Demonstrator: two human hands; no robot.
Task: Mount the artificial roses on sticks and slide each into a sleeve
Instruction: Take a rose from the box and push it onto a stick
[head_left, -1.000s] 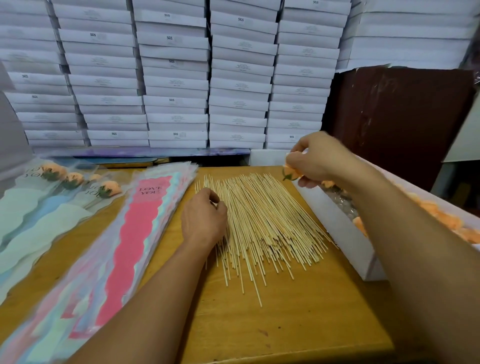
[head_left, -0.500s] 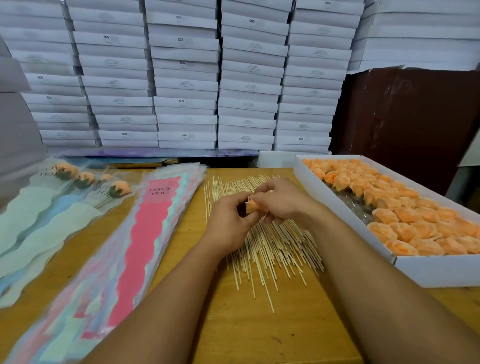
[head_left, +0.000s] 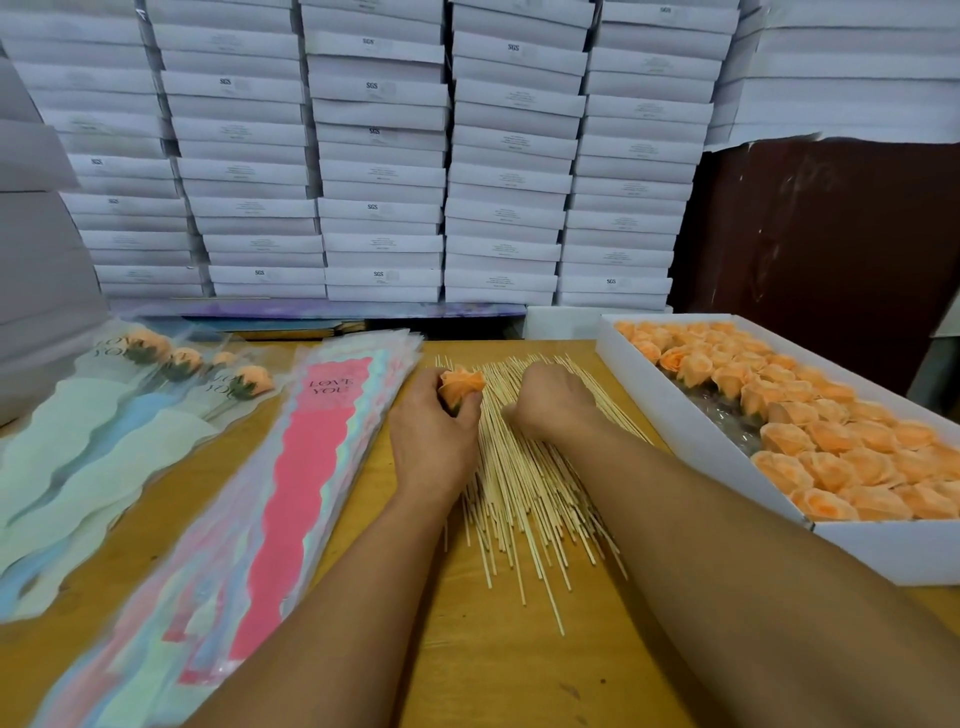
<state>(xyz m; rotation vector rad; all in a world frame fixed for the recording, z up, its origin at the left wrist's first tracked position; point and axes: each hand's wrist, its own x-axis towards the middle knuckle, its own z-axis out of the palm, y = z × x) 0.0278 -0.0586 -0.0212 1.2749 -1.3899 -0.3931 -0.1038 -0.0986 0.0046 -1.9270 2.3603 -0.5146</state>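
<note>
The left hand (head_left: 431, 441) grips one peach artificial rose (head_left: 460, 387) by its base, bloom facing up and away from the person. The right hand (head_left: 556, 402) rests curled on the pile of bamboo sticks (head_left: 524, 483); whether it already pinches a stick cannot be told. The sticks run lengthwise away from the person, just right of the rose. The right hand is nearer them, so the pick is probably its job.

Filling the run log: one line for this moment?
stage: picking stick | left hand: holds rose | right hand: on stick pile, grasp hidden | rose unmounted
</note>
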